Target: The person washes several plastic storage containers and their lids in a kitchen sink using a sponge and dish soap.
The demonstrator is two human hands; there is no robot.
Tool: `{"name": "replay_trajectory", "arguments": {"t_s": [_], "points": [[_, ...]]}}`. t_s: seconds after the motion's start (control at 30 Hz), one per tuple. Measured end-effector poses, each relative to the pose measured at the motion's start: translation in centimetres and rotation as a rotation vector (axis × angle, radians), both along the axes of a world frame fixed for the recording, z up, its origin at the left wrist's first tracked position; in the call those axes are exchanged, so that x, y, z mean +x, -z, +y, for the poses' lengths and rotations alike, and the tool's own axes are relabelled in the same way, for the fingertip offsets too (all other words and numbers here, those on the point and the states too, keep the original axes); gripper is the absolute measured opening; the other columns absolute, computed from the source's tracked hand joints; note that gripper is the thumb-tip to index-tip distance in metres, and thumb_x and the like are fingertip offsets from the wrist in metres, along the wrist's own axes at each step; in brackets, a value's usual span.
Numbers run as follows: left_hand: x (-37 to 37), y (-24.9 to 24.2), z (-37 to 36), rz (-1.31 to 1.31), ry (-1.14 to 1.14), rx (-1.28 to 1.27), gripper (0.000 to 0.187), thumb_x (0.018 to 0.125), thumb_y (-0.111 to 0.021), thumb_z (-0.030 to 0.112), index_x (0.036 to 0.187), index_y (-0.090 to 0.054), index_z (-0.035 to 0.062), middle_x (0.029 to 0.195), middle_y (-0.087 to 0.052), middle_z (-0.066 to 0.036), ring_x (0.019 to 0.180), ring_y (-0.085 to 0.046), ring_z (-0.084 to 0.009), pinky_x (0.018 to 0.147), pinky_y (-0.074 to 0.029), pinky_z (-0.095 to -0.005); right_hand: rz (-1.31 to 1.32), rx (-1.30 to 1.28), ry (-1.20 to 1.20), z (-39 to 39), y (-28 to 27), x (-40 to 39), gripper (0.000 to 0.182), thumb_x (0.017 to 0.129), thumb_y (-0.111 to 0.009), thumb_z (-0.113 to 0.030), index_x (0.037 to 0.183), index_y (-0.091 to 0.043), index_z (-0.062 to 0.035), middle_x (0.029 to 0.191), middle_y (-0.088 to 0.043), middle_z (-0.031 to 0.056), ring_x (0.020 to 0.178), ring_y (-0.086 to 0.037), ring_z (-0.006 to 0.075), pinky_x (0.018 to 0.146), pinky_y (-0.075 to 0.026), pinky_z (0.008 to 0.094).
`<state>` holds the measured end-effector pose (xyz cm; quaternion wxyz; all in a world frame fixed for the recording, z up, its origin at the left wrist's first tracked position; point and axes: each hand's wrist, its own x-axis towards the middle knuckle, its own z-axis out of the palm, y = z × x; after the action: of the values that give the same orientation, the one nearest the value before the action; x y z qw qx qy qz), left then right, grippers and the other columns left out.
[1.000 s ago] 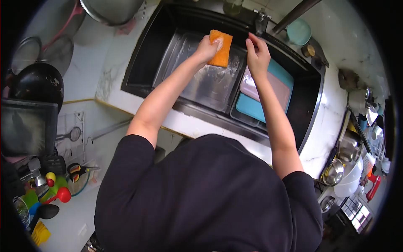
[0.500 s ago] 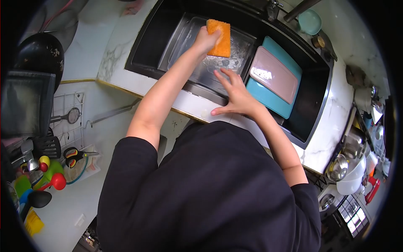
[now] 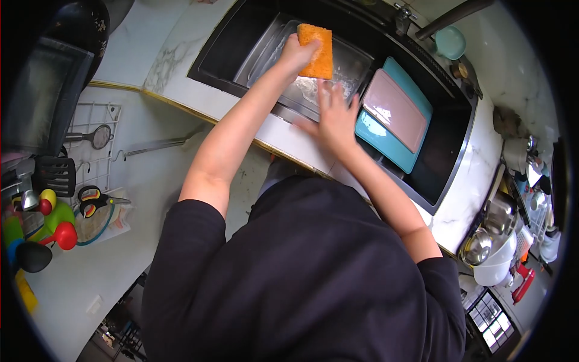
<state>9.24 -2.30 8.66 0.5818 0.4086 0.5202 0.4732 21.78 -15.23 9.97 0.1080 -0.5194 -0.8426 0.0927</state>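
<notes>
My left hand [image 3: 295, 54] grips an orange sponge [image 3: 318, 50] and presses it on a clear plastic tray [image 3: 265, 54] that lies in the black sink [image 3: 211, 60]. My right hand [image 3: 335, 117] is spread flat, fingers apart, on the near edge of that tray, by the sink's front rim. Soap foam shows on the tray under the sponge. To the right in the sink a pink board [image 3: 395, 108] lies on top of a teal board [image 3: 374, 142].
The faucet [image 3: 404, 18] and a teal cup [image 3: 450, 41] stand behind the sink. Metal bowls [image 3: 479, 247] and dishes crowd the right counter. At the left are scissors [image 3: 90, 200], colourful utensils [image 3: 54, 232] and a wire rack on white marble counter [image 3: 163, 66].
My right hand came off the faucet area, dropped to the sink's front rim, then slid up onto the tray's near edge. The sponge stayed on the tray in my left hand.
</notes>
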Motion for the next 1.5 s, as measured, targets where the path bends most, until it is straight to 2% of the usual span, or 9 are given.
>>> {"name": "replay_trajectory", "arguments": {"t_s": [0.1, 0.17, 0.43, 0.6, 0.67, 0.77, 1.13, 1.23, 1.5], "points": [[-0.8, -1.1, -0.2, -0.035, -0.038, 0.027, 0.039, 0.08, -0.058, 0.015, 0.108, -0.04, -0.0047, 0.098, -0.054, -0.014, 0.087, -0.057, -0.02, 0.072, -0.048, -0.0306, -0.02, 0.28, 0.261, 5.1, 1.3, 2.5, 0.08, 0.069, -0.061, -0.053, 0.127, -0.036, -0.0033, 0.12, -0.046, 0.0176, 0.113, -0.042, 0.0302, 0.089, -0.031, 0.0533], [-1.3, -1.6, -0.6, -0.065, -0.07, 0.04, 0.038, 0.081, -0.057, 0.015, 0.108, -0.04, -0.0045, 0.098, -0.054, -0.014, 0.087, -0.057, -0.0197, 0.072, -0.048, -0.0306, 0.486, -0.196, 0.462, 6.6, 1.2, 4.1, 0.057, 0.073, -0.062, -0.041, 0.114, -0.05, -0.0033, 0.098, -0.059, 0.0152, 0.092, -0.056, 0.0297, 0.079, -0.042, 0.0417], [-0.4, -3.7, -4.5, -0.104, 0.091, -0.222, 0.03, 0.087, -0.048, 0.021, 0.107, -0.042, 0.001, 0.099, -0.055, -0.011, 0.09, -0.058, -0.0186, 0.077, -0.048, -0.0301, 0.63, -0.652, 0.34, 5.2, 2.6, 4.2, 0.031, 0.079, -0.062, -0.029, 0.083, -0.061, 0.0009, 0.065, -0.061, 0.0084, 0.053, -0.057, 0.0094, 0.055, -0.047, 0.024], [1.3, -2.4, -5.3, -0.192, 0.074, -0.224, 0.034, 0.086, -0.049, 0.023, 0.109, -0.039, -0.0006, 0.099, -0.054, -0.014, 0.092, -0.056, -0.0223, 0.079, -0.047, -0.0332, 1.289, -0.905, 0.463, 5.4, 2.9, 2.5, 0.03, 0.089, -0.045, -0.029, 0.093, -0.058, -0.0027, 0.082, -0.061, 0.0079, 0.074, -0.06, 0.0152, 0.07, -0.05, 0.0297], [2.9, -1.1, -5.8, -0.208, 0.076, -0.202, 0.039, 0.085, -0.049, 0.025, 0.111, -0.038, -0.0018, 0.099, -0.053, -0.016, 0.094, -0.055, -0.0264, 0.08, -0.045, -0.0366, 2.124, -1.235, 0.477, 5.2, -0.1, 1.8, 0.043, 0.09, -0.037, -0.041, 0.108, -0.05, -0.0051, 0.104, -0.055, 0.0107, 0.095, -0.054, 0.0219, 0.085, -0.043, 0.036], [5.1, 1.1, -7.1, 0.739, -0.198, 0.208, 0.054, 0.079, -0.054, 0.029, 0.117, -0.035, -0.0036, 0.108, -0.043, -0.024, 0.104, -0.038, -0.0392, 0.091, -0.029, -0.0442, 2.185, -1.346, 0.266, 5.6, 0.6, 2.0, 0.05, 0.088, -0.033, -0.047, 0.116, -0.044, -0.0069, 0.114, -0.05, 0.0107, 0.106, -0.048, 0.0236, 0.092, -0.038, 0.0376], [6.4, 1.5, -8.0, 0.817, 0.053, 0.395, 0.046, 0.076, -0.054, 0.023, 0.116, -0.042, 0.0032, 0.111, -0.039, -0.017, 0.106, -0.035, -0.034, 0.09, -0.028, -0.044, 2.188, -1.133, 0.713, 8.1, 6.6, 6.9, 0.033, 0.086, -0.048, -0.034, 0.107, -0.047, -0.0079, 0.089, -0.058, 0.0112, 0.065, -0.055, 0.0197, 0.064, -0.048, 0.0342], [5.7, 5.0, -3.6, 0.743, 0.178, 0.257, 0.044, 0.078, -0.051, 0.027, 0.112, -0.047, -0.0001, 0.104, -0.05, -0.019, 0.099, -0.046, -0.0333, 0.085, -0.037, -0.0401, 1.767, -1.008, 0.882, 8.4, 6.9, 7.5, 0.036, 0.083, -0.051, -0.041, 0.097, -0.05, -0.0073, 0.076, -0.056, 0.0075, 0.06, -0.053, 0.0182, 0.054, -0.047, 0.0341], [2.0, 7.5, 6.0, 0.55, 0.32, 0.181, 0.046, 0.08, -0.05, 0.032, 0.111, -0.049, -0.0019, 0.1, -0.055, -0.022, 0.097, -0.052, -0.0313, 0.083, -0.041, -0.0351, 1.929, -0.915, 0.878, 10.0, 6.7, 5.7, 0.035, 0.081, -0.056, -0.041, 0.089, -0.048, -0.0084, 0.06, -0.048, 0.0028, 0.052, -0.049, 0.0144, 0.059, -0.048, 0.0332]]}}
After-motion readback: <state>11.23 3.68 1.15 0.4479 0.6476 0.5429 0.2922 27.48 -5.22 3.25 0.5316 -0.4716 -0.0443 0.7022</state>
